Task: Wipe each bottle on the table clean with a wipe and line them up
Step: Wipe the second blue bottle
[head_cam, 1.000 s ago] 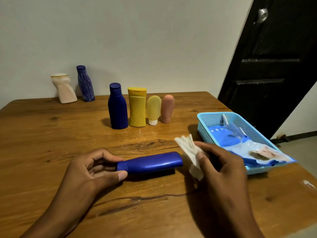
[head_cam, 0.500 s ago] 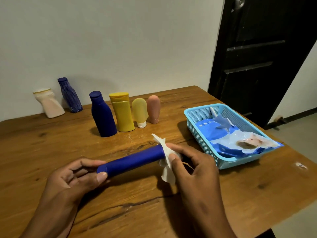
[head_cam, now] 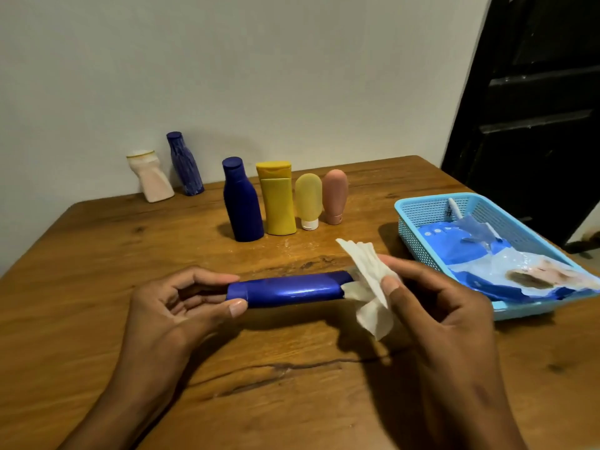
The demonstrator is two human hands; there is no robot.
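I see my left hand [head_cam: 172,306] pinching the tube [head_cam: 289,289] by its cap, level above the table [head_cam: 97,254]. My right hand [head_cam: 431,306] pinches the wipe [head_cam: 367,280] against its far end.

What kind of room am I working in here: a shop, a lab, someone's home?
Most likely a room in a home: a worn wooden table pushed against a plain painted wall, a dark panelled door at the right, and household toiletry bottles such as the yellow bottle.
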